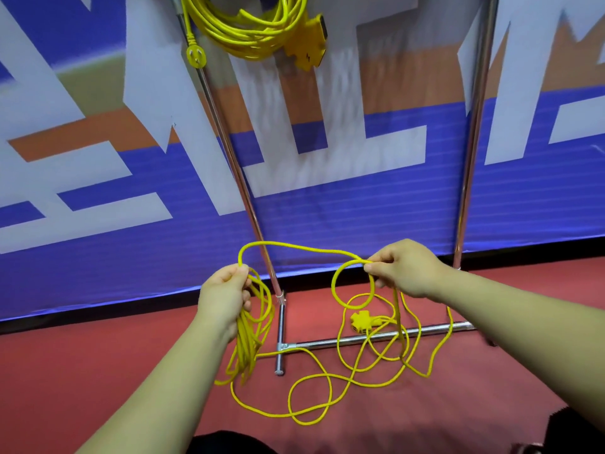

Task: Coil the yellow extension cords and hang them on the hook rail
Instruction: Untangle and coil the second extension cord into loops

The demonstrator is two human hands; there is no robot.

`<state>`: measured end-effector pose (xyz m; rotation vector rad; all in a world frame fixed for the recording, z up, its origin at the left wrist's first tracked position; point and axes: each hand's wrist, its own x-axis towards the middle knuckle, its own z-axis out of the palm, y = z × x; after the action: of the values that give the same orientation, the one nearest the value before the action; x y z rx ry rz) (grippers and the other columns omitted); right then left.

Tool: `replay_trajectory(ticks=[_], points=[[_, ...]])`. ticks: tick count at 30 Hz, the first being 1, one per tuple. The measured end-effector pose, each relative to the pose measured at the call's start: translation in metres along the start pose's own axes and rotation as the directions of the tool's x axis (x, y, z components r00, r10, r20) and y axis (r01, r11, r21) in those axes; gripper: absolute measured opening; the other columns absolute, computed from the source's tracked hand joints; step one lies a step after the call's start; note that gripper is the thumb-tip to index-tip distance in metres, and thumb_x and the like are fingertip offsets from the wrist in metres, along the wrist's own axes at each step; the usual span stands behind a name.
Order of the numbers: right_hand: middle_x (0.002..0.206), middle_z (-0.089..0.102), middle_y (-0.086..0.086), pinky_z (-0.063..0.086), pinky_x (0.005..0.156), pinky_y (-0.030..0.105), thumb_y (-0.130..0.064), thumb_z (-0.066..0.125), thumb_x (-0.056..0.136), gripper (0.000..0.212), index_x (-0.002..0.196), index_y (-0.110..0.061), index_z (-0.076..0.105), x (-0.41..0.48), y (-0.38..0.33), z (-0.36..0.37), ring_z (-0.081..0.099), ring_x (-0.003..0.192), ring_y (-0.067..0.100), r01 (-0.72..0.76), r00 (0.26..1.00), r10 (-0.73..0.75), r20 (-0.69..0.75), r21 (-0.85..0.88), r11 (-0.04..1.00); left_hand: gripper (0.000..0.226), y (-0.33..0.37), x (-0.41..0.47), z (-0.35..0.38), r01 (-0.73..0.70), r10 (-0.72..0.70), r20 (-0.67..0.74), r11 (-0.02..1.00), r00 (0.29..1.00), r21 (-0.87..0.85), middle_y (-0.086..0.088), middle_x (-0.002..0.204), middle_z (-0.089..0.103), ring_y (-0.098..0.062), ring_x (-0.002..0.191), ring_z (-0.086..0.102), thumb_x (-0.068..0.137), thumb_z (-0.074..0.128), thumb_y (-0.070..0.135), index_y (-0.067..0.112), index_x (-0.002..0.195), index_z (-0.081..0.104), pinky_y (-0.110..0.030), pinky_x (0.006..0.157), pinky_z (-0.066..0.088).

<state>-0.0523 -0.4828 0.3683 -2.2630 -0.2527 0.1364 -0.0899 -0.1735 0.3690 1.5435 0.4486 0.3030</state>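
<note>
Yellow cord [296,246] is being coiled: several loops [253,326] are gripped in the closed left hand [224,298], and a new loop is pinched by the right hand [404,267]. Loops should be kept equal and the slack [311,398] untangled first. The rest is spread on the red floor [98,371], across the rack's base bar [376,337]; a finished coil [248,31] is already hung above, before a blue banner [360,208].

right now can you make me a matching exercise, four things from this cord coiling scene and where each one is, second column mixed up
Things:
1. left hand
2. right hand
3. coiled cord
4. socket block

Places or states:
A. lying on the red floor among loose cord
B. hanging at the top of the rack
C. holding a bundle of gathered loops
D. pinching a single loop

Pairs: 1-C, 2-D, 3-B, 4-A
</note>
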Motion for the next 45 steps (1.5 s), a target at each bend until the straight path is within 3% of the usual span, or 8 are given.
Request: replay_trajectory(ticks=[5,12,16,19,28,34,39,45], points=[[0.064,0.073,0.003,0.056,0.067,0.035,-0.028,0.062,0.097,0.025,0.079,-0.014,0.073,-0.005,0.005,-0.024,0.064,0.056,0.012,-0.054,0.999,0.054,-0.005,0.064,0.996,0.014,-0.013,0.007,0.005,0.051,-0.050,-0.027,0.998,0.998,0.040,-0.005,0.068,0.053,-0.009,0.039,0.038,0.102,0.058,0.018,0.007,0.094,0.064,-0.021,0.038,0.034],[0.068,0.072,0.008,0.043,0.053,0.028,-0.018,0.057,0.085,0.022,0.069,-0.010,0.071,-0.013,0.017,-0.039,0.053,0.054,0.019,-0.100,0.995,0.100,-0.001,-0.055,0.993,0.014,-0.012,0.000,0.023,0.026,-0.025,-0.006,0.998,1.000,0.066,-0.002,0.069,0.054,-0.011,0.043,0.038,0.102,0.057,0.019,0.009,0.094,0.065,-0.023,0.042,0.035],[0.071,0.071,0.006,0.052,0.063,0.033,-0.025,0.057,0.092,0.025,0.078,-0.014,0.074,-0.017,0.021,-0.047,0.064,0.067,0.026,-0.012,0.998,0.026,0.051,-0.261,0.965,0.014,-0.012,0.001,0.030,0.025,-0.023,-0.040,0.998,0.999,0.064,-0.002,0.068,0.055,-0.011,0.043,0.039,0.102,0.058,0.020,0.010,0.095,0.066,-0.023,0.042,0.036],[0.058,0.060,-0.002,0.046,0.056,0.028,-0.032,0.063,0.094,0.023,0.083,-0.016,0.077,-0.021,0.026,-0.053,0.053,0.057,0.019,-0.011,0.998,0.030,0.052,-0.321,0.947,0.016,-0.013,0.003,0.034,0.010,-0.007,-0.051,0.998,0.999,0.066,-0.002,0.068,0.055,-0.010,0.042,0.040,0.102,0.058,0.021,0.009,0.095,0.066,-0.023,0.041,0.036],[0.070,0.068,-0.007,0.052,0.067,0.032,-0.036,0.081,0.079,0.016,0.071,-0.023,0.073,-0.020,0.042,-0.066,0.063,0.071,0.013,-0.088,0.985,0.036,-0.172,-0.305,0.948,0.016,-0.018,0.015,0.044,0.067,-0.065,-0.105,0.998,0.992,0.015,-0.002,0.067,0.054,-0.011,0.046,0.043,0.102,0.057,0.022,0.010,0.099,0.067,-0.019,0.038,0.038],[0.068,0.067,0.000,0.045,0.053,0.031,-0.023,0.071,0.088,0.023,0.079,-0.013,0.052,-0.017,0.053,-0.064,0.059,0.059,0.020,-0.028,0.995,0.019,-0.093,-0.094,0.995,0.016,-0.022,0.023,0.045,0.082,-0.084,-0.138,0.996,0.987,-0.022,-0.002,0.066,0.055,-0.007,0.040,0.045,0.102,0.057,0.022,0.010,0.102,0.067,-0.018,0.038,0.039],[0.076,0.055,0.007,0.032,0.055,0.029,-0.022,0.058,0.086,0.020,0.074,-0.014,0.073,-0.011,0.053,-0.066,0.036,0.057,0.017,-0.212,0.977,0.189,0.096,0.428,0.878,0.015,-0.022,0.026,0.041,0.087,-0.096,-0.163,0.994,0.982,-0.062,-0.002,0.068,0.055,-0.010,0.049,0.044,0.102,0.057,0.021,0.009,0.104,0.066,-0.021,0.040,0.038],[0.072,0.060,0.002,0.039,0.064,0.028,-0.020,0.059,0.086,0.021,0.087,-0.007,0.076,-0.016,0.053,-0.078,0.047,0.062,0.015,-0.243,0.962,0.154,0.226,0.447,0.861,0.015,-0.021,0.027,0.034,0.093,-0.103,-0.169,0.993,0.980,-0.066,-0.002,0.068,0.055,-0.010,0.050,0.044,0.102,0.057,0.022,0.010,0.106,0.065,-0.023,0.043,0.039]])
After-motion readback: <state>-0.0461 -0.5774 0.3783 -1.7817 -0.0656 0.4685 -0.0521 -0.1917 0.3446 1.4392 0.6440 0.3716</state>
